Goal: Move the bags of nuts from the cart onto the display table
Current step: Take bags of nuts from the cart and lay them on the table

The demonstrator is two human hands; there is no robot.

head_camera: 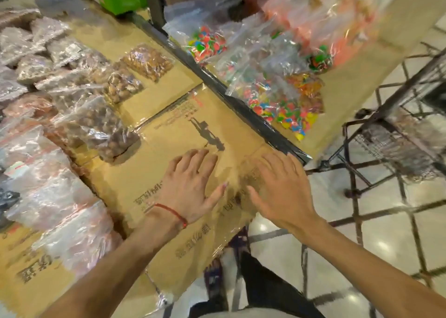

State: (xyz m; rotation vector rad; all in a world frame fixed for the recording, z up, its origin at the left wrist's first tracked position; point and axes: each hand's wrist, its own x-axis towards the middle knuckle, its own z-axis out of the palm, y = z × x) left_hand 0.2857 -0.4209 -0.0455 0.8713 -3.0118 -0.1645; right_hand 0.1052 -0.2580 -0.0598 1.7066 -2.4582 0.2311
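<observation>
My left hand (pixel 193 180) and right hand (pixel 280 187) are flat and empty. Nut bags (pixel 115 136) sit left on the display table (pixel 169 129). The cart (pixel 386 110), right, may hold more.

Cardboard-topped display table (pixel 166 127) bears clear bags of nuts (pixel 120 86).

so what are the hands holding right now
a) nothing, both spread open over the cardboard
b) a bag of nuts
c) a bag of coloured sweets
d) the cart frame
a: the left hand and the right hand both have their fingers spread over the bare cardboard, with no bag in either.
</observation>
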